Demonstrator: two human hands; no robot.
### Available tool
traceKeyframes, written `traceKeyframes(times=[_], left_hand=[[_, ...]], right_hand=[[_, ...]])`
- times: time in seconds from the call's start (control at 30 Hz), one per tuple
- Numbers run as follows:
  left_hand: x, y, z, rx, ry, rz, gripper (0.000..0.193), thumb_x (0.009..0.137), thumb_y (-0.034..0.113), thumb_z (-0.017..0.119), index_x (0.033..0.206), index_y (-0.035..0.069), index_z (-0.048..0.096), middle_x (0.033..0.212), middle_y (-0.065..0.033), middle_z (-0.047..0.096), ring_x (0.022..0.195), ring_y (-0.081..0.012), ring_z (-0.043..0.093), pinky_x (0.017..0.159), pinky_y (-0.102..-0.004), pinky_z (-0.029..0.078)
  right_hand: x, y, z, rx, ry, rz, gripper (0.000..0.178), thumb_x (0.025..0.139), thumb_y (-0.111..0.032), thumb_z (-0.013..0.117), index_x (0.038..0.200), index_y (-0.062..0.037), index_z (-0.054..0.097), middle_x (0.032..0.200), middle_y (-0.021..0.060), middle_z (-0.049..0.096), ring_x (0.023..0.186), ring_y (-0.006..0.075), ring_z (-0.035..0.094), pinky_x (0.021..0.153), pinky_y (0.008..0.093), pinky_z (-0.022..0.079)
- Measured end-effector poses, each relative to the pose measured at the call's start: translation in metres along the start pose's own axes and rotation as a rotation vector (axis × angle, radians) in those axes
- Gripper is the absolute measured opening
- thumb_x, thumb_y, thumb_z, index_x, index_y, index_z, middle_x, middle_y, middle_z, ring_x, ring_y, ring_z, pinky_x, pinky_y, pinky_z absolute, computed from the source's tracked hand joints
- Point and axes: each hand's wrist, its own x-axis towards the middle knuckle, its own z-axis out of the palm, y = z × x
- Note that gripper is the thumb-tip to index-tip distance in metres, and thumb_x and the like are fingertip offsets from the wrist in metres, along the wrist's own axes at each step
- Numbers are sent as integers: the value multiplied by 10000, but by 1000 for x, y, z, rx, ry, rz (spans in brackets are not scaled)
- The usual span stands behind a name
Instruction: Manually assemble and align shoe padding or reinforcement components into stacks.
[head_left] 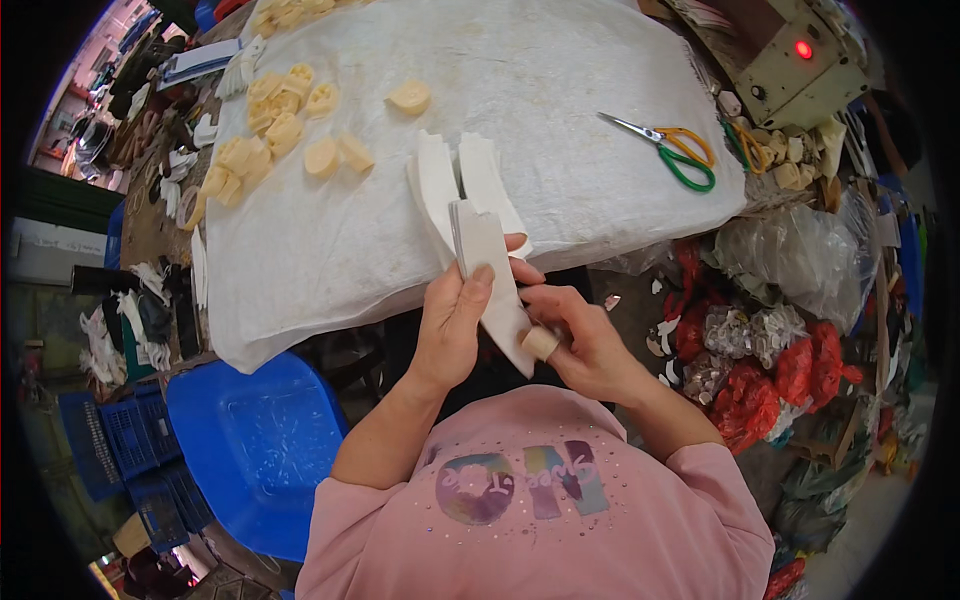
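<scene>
My left hand is closed round a small stack of white flat strips, its thumb on top and its fingers showing past the far side. The stack tapers to a point toward my body. My right hand is curled beside this lower end, fingers at the strips' right edge. A beige band shows at its thumb; I cannot tell whether it is worn or held. More white strips lie on the table just beyond the held ones. Cream-coloured rolls are grouped at the left, with a single roll apart from them.
A white sheet covers the table. Scissors with orange and green handles lie at the right, near a machine box with a red light. A blue plastic chair stands lower left; plastic bags lie lower right.
</scene>
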Motion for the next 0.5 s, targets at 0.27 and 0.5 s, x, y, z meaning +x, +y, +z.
traceKeyframes(times=[0.27, 0.5], left_hand=[[-5, 8, 5, 274, 137, 22, 363, 976, 225, 316, 1199, -34, 438, 819, -71, 571, 719, -130, 536, 680, -260, 453], [-4, -1, 14, 330, -11, -44, 341, 969, 253, 335, 1142, -17, 451, 783, -62, 550, 676, -124, 525, 636, -260, 445]], right_hand=[[32, -22, -15, -703, 122, -229, 394, 712, -53, 603, 1097, -133, 577, 846, 50, 535, 646, 196, 592, 493, 324, 473], [34, -17, -7, -612, 186, -256, 332, 629, 14, 616, 946, -82, 585, 762, 41, 519, 608, 200, 578, 468, 332, 459]])
